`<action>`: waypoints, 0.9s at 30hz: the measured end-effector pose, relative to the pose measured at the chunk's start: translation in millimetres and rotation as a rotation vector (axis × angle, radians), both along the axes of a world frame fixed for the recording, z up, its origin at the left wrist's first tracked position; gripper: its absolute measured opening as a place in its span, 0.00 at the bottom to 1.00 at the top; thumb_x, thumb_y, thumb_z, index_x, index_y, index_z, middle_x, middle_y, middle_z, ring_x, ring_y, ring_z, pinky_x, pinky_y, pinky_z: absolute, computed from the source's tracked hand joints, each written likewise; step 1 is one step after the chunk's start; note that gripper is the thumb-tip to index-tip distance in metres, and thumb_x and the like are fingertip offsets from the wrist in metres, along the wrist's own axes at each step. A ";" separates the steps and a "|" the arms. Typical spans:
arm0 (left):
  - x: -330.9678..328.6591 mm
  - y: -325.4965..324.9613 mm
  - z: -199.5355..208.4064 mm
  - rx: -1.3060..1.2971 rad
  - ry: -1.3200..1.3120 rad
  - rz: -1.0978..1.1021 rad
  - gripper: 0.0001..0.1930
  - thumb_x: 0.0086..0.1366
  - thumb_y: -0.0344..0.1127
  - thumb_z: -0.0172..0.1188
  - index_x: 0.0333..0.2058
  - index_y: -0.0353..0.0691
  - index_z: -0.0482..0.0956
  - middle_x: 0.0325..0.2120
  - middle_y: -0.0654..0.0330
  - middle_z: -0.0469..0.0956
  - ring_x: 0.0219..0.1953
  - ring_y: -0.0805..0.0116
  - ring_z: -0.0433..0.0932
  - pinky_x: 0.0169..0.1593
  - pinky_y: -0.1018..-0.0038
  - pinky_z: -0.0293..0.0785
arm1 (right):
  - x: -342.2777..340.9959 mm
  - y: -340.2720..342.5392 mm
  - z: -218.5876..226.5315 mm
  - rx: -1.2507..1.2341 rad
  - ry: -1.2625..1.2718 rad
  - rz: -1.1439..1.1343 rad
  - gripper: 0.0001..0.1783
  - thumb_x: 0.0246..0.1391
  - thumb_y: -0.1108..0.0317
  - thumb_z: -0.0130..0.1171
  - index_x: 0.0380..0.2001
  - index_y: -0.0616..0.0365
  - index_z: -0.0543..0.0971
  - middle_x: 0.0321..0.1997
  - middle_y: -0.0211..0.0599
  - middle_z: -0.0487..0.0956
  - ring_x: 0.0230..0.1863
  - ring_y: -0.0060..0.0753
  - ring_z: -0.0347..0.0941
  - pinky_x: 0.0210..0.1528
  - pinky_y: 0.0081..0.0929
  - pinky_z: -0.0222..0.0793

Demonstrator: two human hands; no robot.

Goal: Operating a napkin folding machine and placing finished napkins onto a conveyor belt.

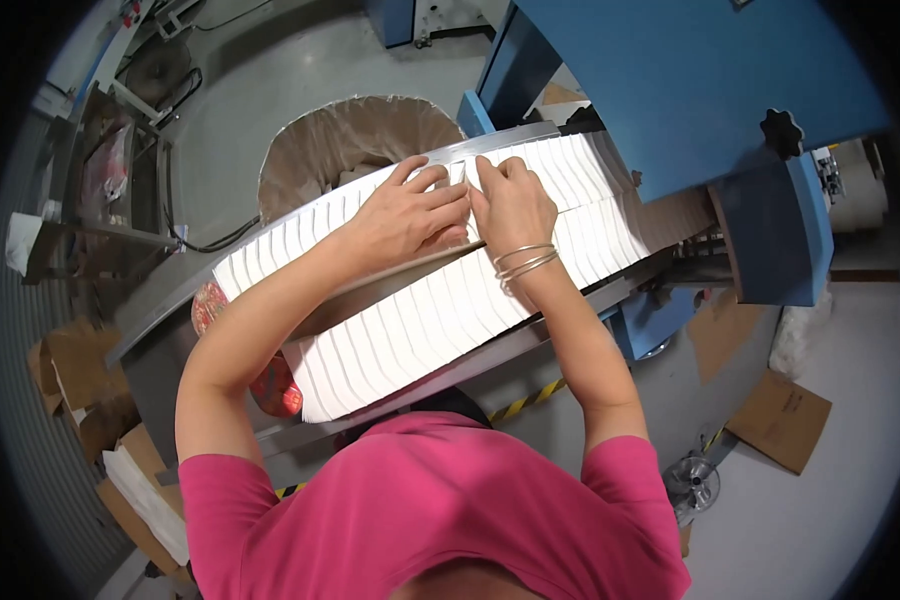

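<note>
White paper point(315, 225) under both hands point(405, 215) point(518, 205)

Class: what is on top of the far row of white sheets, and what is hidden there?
The left hand and right hand are on the far row of white sheets; the left forearm passes across its view. Whatever is directly beneath them is covered and unseen.

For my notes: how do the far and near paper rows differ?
Left hand and right hand are on the far row; neither lies on the near row. The far row reaches farther left than the near row. Both are white, with reddish blocks at their left ends.
</note>
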State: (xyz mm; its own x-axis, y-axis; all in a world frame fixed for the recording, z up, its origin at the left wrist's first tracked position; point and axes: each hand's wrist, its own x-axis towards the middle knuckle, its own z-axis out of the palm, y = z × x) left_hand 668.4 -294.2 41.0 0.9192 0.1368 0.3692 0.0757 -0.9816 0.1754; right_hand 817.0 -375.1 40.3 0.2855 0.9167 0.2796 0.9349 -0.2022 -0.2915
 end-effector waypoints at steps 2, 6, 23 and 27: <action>-1.1 0.7 -0.9 -0.006 0.000 -0.002 0.15 0.58 0.40 0.54 0.41 0.40 0.73 0.42 0.60 0.73 0.47 0.59 0.67 0.57 0.58 0.54 | -5.6 -1.1 -0.5 0.005 -0.031 0.003 0.16 0.44 0.65 0.60 0.40 0.51 0.76 0.32 0.36 0.72 0.34 0.38 0.70 0.32 0.33 0.69; -5.3 0.2 -3.8 -0.009 0.024 0.006 0.15 0.58 0.41 0.54 0.41 0.39 0.73 0.42 0.60 0.73 0.47 0.59 0.67 0.57 0.58 0.54 | -5.8 0.7 -4.9 0.053 -0.065 0.044 0.14 0.44 0.67 0.60 0.38 0.49 0.78 0.31 0.34 0.72 0.36 0.36 0.69 0.32 0.32 0.69; -7.5 -1.7 -6.8 -0.006 -0.047 -0.011 0.10 0.59 0.42 0.51 0.28 0.42 0.70 0.34 0.61 0.72 0.43 0.61 0.67 0.55 0.58 0.56 | -0.1 34.2 18.6 -0.389 -0.040 -0.152 0.17 0.40 0.55 0.63 0.28 0.57 0.80 0.32 0.43 0.79 0.36 0.41 0.76 0.38 0.32 0.71; -7.8 0.1 -12.6 0.023 -0.160 -0.028 0.12 0.61 0.43 0.49 0.26 0.41 0.69 0.30 0.60 0.71 0.42 0.62 0.67 0.55 0.58 0.56 | -3.0 32.9 18.9 -0.373 -0.086 -0.123 0.15 0.41 0.56 0.62 0.28 0.56 0.80 0.32 0.43 0.79 0.35 0.41 0.76 0.37 0.31 0.71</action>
State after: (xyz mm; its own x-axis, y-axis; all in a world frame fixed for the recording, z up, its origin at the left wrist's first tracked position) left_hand 660.7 -294.1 28.5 0.8515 0.1021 0.5143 0.0213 -0.9868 0.1607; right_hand 814.0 -342.2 59.2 0.3896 0.9202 -0.0382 0.9149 -0.3914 -0.0990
